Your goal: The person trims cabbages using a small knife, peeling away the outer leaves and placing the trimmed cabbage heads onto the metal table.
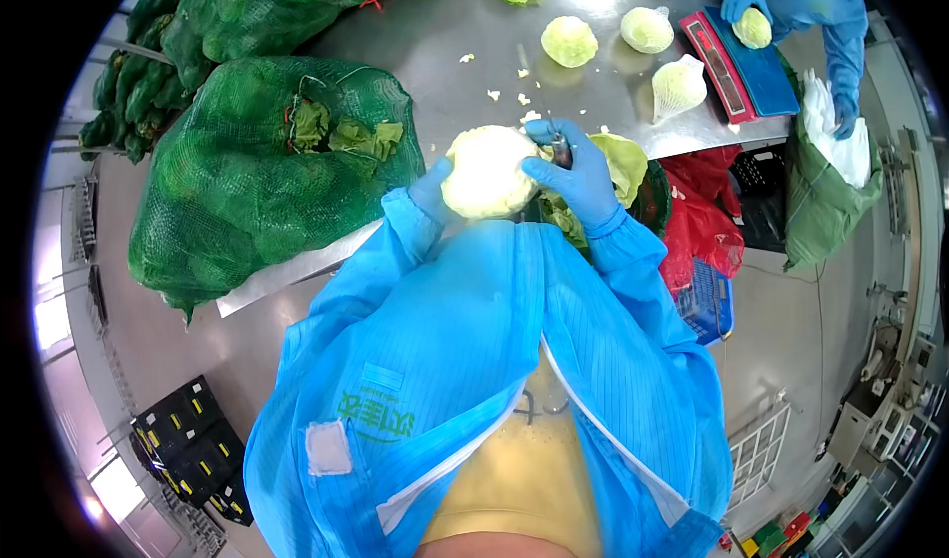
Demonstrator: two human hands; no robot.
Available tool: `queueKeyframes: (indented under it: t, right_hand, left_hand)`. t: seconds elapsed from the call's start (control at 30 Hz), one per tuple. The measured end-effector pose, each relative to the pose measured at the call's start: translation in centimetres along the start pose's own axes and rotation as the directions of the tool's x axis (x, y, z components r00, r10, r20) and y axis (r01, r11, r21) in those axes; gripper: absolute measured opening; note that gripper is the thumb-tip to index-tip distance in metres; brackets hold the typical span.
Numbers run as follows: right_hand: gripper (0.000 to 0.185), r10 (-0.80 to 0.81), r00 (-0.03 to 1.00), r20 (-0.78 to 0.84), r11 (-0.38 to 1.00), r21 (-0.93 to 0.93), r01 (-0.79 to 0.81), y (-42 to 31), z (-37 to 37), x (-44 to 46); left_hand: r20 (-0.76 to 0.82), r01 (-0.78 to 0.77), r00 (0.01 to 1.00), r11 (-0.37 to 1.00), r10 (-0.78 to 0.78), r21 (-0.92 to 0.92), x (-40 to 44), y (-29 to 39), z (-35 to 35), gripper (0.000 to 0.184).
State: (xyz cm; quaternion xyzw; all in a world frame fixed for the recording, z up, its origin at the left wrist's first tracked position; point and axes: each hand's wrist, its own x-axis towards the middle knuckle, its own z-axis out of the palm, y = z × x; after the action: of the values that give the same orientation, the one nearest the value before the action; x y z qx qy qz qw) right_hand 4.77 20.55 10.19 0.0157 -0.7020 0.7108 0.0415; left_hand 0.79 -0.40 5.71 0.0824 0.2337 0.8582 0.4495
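A pale, trimmed cabbage head [489, 172] is in front of my chest at the table's near edge. My left hand [432, 192], in a blue glove, curls around its left side. On the other side, my gloved right hand [583, 174] grips a knife [561, 150] by its dark handle, with its thumb against the cabbage. The knife's thin blade is hard to make out. Loose green outer leaves [623, 163] lie beside and beneath my right hand.
A full green mesh sack [267, 172] of cabbages is at left. Cabbage heads [569, 41] and a net-wrapped one [679, 89] sit on the metal table [445, 39]. A co-worker's gloved hand [741, 1] holds a cabbage over a scale [756, 69]. Red bags [692, 212] hang right.
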Motion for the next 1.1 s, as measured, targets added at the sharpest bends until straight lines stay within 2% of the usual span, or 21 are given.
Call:
queueKeyframes:
  t: [0.03,0.17,0.23,0.27,0.33,0.37,0.4,0.43,0.47,0.53,0.57,0.6,0.63,0.67,0.77,0.8,0.87,0.93,1.1]
  right_hand:
    - [0.056,0.008,1.000,0.012,0.998,-0.060,-0.007,-0.7,-0.1,0.0]
    - [0.055,0.059,0.993,0.099,0.978,-0.207,-0.037,-1.6,-1.6,0.5]
    - [0.051,0.103,0.984,0.144,0.906,-0.422,-0.033,-2.8,-2.1,0.6]
    - [0.051,0.102,0.985,0.141,0.907,-0.421,-0.034,-2.8,-2.0,0.6]
    - [0.045,-0.040,0.986,0.165,0.814,-0.566,0.127,-2.8,-1.8,0.4]
    - [0.045,-0.039,0.987,0.157,0.815,-0.567,0.123,-2.3,-1.8,0.5]
    - [0.041,-0.030,0.999,-0.016,0.942,-0.336,0.023,-1.1,-1.8,0.8]
    - [0.037,0.024,0.983,-0.182,0.997,-0.065,-0.037,-0.3,-1.7,0.8]
    - [0.037,0.019,0.981,-0.195,0.998,-0.061,-0.031,0.4,-1.9,0.7]
    - [0.033,0.016,0.949,-0.315,0.988,-0.138,-0.063,0.5,-2.5,0.5]
    - [0.033,0.024,0.948,-0.319,0.989,-0.131,-0.069,0.5,-2.7,-0.2]
    - [0.031,-0.047,0.960,-0.275,0.927,-0.370,-0.061,-1.0,-2.7,-1.0]
    - [0.030,-0.108,0.970,-0.216,0.808,-0.588,-0.041,-2.2,-2.5,-1.7]
    - [0.030,-0.108,0.969,-0.220,0.809,-0.586,-0.043,-2.9,-2.3,-2.4]
    - [0.031,-0.211,0.976,-0.056,0.739,-0.663,0.121,-3.7,-1.3,-4.7]
    - [0.031,-0.210,0.975,-0.068,0.740,-0.662,0.113,-4.0,-1.1,-5.3]
    - [0.030,-0.081,0.995,0.051,0.686,-0.721,0.092,-4.9,-0.6,-5.8]
    - [0.029,-0.073,0.997,0.039,0.659,-0.748,0.078,-5.1,-0.6,-5.9]
    - [0.028,-0.057,0.998,0.041,0.623,-0.780,0.067,-5.0,-0.7,-5.9]
  left_hand:
    - [-0.024,0.019,1.000,0.998,-0.018,0.059,0.1,0.2,0.8,0.088]
    - [-0.038,0.085,0.996,0.986,-0.081,0.144,0.3,0.2,1.5,0.091]
    - [-0.048,0.081,0.996,0.972,-0.072,0.219,0.4,0.5,2.1,0.090]
    - [-0.048,0.084,0.996,0.972,-0.075,0.221,0.3,0.5,2.1,0.090]
    - [-0.122,0.101,0.989,0.984,-0.083,0.149,0.2,0.2,2.3,0.088]
    - [-0.120,0.108,0.989,0.983,-0.090,0.150,0.1,-0.1,2.2,0.088]
    - [-0.121,0.086,0.990,0.988,-0.070,0.129,-0.1,-0.4,2.1,0.088]
    - [-0.123,0.067,0.991,0.992,-0.053,0.110,-0.3,-0.6,2.0,0.087]
    - [-0.118,0.077,0.991,0.990,-0.063,0.118,-0.1,-0.6,1.9,0.087]
    - [-0.335,0.098,0.940,0.993,-0.072,0.062,0.2,-0.8,1.9,0.088]
    - [-0.340,0.105,0.937,0.993,-0.078,0.060,0.0,-0.9,1.9,0.088]
    - [-0.198,0.050,0.980,0.994,-0.030,0.094,0.0,-0.8,2.0,0.091]
    - [-0.047,-0.012,0.999,0.993,0.017,0.120,0.3,-0.5,2.3,0.093]
    - [-0.047,-0.008,0.999,0.992,0.014,0.122,0.3,-0.5,2.7,0.093]
    - [-0.058,-0.031,0.997,0.977,0.044,0.213,0.4,-0.5,3.7,0.100]
    - [-0.057,-0.045,0.996,0.964,0.062,0.260,0.5,-0.4,3.7,0.101]
    - [-0.055,-0.084,0.992,0.933,0.110,0.349,0.6,-0.3,3.6,0.103]
    - [-0.047,-0.127,0.985,0.892,0.164,0.434,0.7,-0.2,3.5,0.105]
    - [-0.018,-0.143,0.986,0.885,0.168,0.444,1.1,-0.2,3.3,0.107]
